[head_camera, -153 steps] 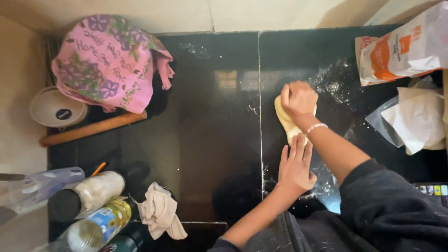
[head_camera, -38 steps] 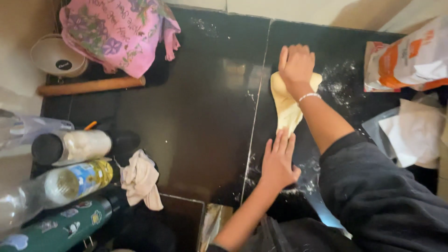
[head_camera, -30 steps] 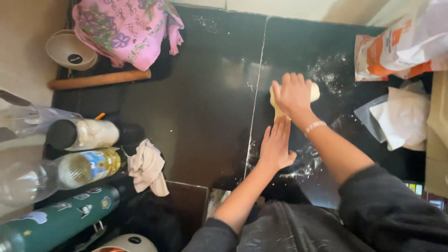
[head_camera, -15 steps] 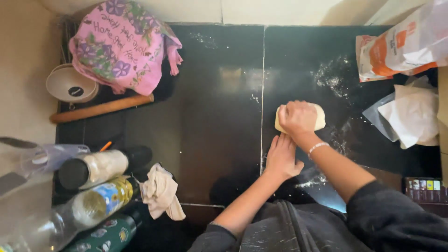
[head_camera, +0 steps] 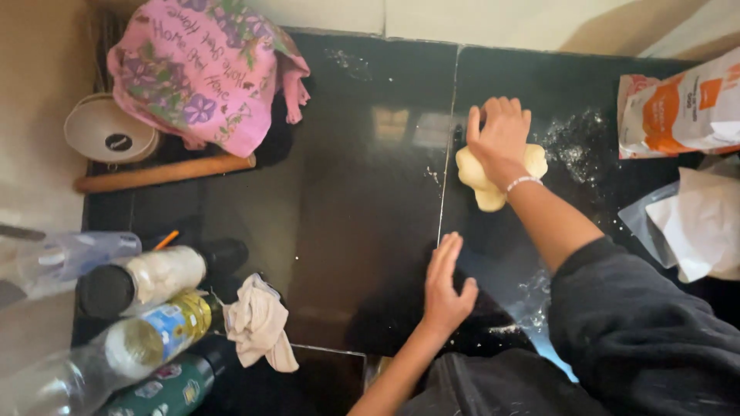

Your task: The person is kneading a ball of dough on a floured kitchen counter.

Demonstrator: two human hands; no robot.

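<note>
The right hand (head_camera: pixel 499 139) presses down on the pale dough (head_camera: pixel 484 181), fingers spread over it, on the black table (head_camera: pixel 370 231) beside scattered flour. The left hand (head_camera: pixel 447 285) lies flat and open on the table nearer the body, holding nothing.

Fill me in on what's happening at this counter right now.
A person is working a lump of pale dough on a black countertop. The right hand presses down on top of the dough, while the left hand rests flat on the counter nearer the body. Loose flour dusts the surface beside the dough, with a flour bag at the right edge. A wooden rolling pin lies untouched on the left.
</note>
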